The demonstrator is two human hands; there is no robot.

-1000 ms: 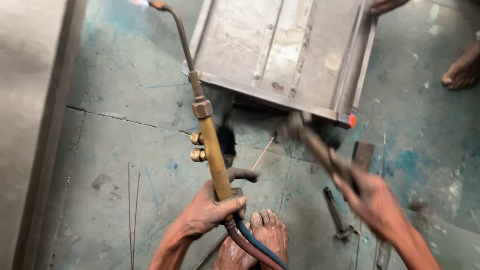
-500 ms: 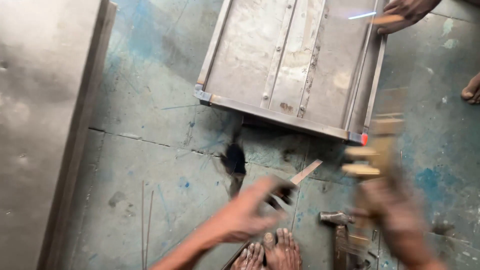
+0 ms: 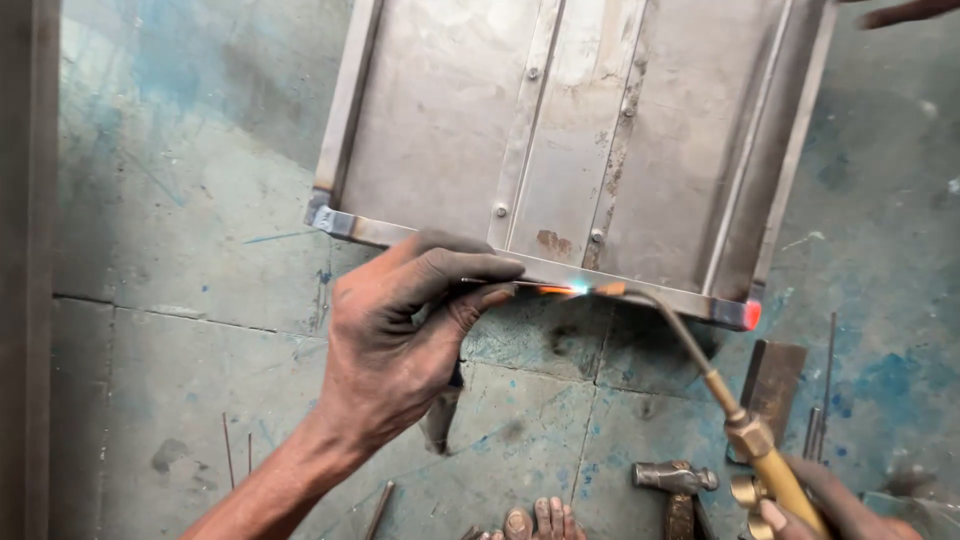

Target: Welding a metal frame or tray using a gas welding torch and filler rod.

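My left hand (image 3: 400, 340) pinches a thin filler rod (image 3: 505, 285) between thumb and fingers, its glowing tip touching the near rim of a sheet-metal tray (image 3: 440, 130). My right hand (image 3: 830, 505), at the bottom right corner, grips the brass handle of a gas torch (image 3: 745, 430). The torch's curved nozzle reaches up-left and a small blue flame (image 3: 580, 287) burns at the rim where the rod meets it. The tray's near right corner (image 3: 750, 315) glows red.
A hammer (image 3: 678, 485) lies on the concrete floor by my toes (image 3: 535, 520). A flat metal piece (image 3: 772, 375) and thin rods (image 3: 822, 400) lie at the right. Another person's hand (image 3: 905, 12) shows at the top right. A metal beam runs along the left edge.
The torch has passed from my left hand to my right. My left hand now holds the rod at the tray's rim, and the view has closed in on the tray.
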